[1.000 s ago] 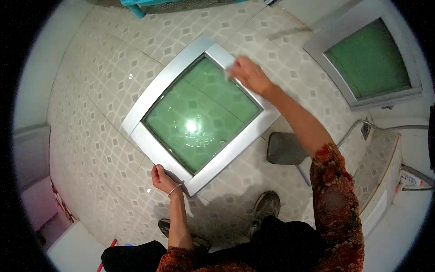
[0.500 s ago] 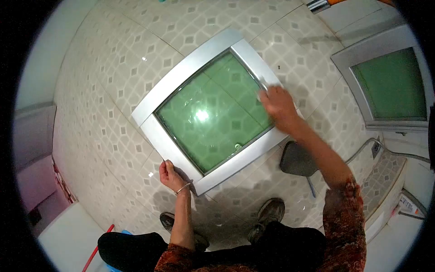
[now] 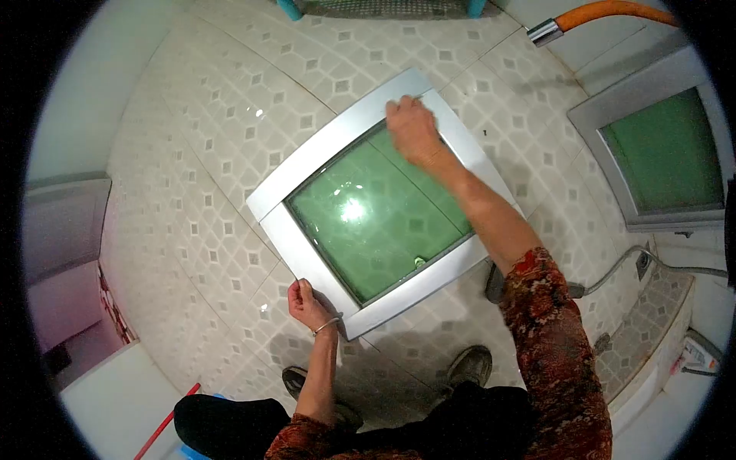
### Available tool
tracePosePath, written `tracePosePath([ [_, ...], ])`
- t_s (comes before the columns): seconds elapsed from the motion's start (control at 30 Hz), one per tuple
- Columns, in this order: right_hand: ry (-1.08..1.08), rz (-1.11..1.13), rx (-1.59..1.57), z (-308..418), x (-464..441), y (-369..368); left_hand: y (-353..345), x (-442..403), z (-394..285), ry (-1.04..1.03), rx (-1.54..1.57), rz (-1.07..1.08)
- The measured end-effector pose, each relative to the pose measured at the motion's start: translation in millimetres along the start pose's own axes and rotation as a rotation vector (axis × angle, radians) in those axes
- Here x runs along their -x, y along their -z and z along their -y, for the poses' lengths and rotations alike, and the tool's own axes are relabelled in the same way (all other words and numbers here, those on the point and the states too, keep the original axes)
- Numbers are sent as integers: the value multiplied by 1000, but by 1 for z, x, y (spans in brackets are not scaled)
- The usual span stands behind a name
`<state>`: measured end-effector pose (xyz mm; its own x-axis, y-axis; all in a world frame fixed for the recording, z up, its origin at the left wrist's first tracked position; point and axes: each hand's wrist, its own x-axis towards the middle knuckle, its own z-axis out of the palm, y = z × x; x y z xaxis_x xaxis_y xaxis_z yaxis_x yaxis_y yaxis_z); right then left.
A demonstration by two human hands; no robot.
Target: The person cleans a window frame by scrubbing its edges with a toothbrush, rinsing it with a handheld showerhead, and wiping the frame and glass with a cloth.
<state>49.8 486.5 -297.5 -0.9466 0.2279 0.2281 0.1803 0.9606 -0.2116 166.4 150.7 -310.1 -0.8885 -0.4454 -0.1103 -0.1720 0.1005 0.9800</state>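
Observation:
A silver-framed panel with green glass [image 3: 376, 215] lies tilted on the patterned tile floor before me. The glass looks wet and reflects a bright light. At the lower left edge of the frame, my left hand [image 3: 308, 305] is closed with its fingertips at the rim, a bangle on the wrist. My right hand [image 3: 414, 130] rests near the top corner of the panel with fingers curled downward. Whatever it holds is hidden beneath the fingers. My right forearm crosses above the panel's right side.
Another green glass panel [image 3: 659, 153] in a silver frame stands at the right wall. An orange hose [image 3: 613, 11] with a metal end is at upper right. A grey hose [image 3: 613, 270] runs near my right sleeve. My shoes [image 3: 469, 366] are below the panel.
My right hand has moved up and left, from the frame's right side to near its top corner. My left hand keeps its place on the rim. The camera view has shifted slightly.

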Motion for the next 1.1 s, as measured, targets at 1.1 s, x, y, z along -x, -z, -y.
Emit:
tracePosePath([
  [1.1,-348,288,-201,-131,403,168,24,-43,47,-252,-288,193],
])
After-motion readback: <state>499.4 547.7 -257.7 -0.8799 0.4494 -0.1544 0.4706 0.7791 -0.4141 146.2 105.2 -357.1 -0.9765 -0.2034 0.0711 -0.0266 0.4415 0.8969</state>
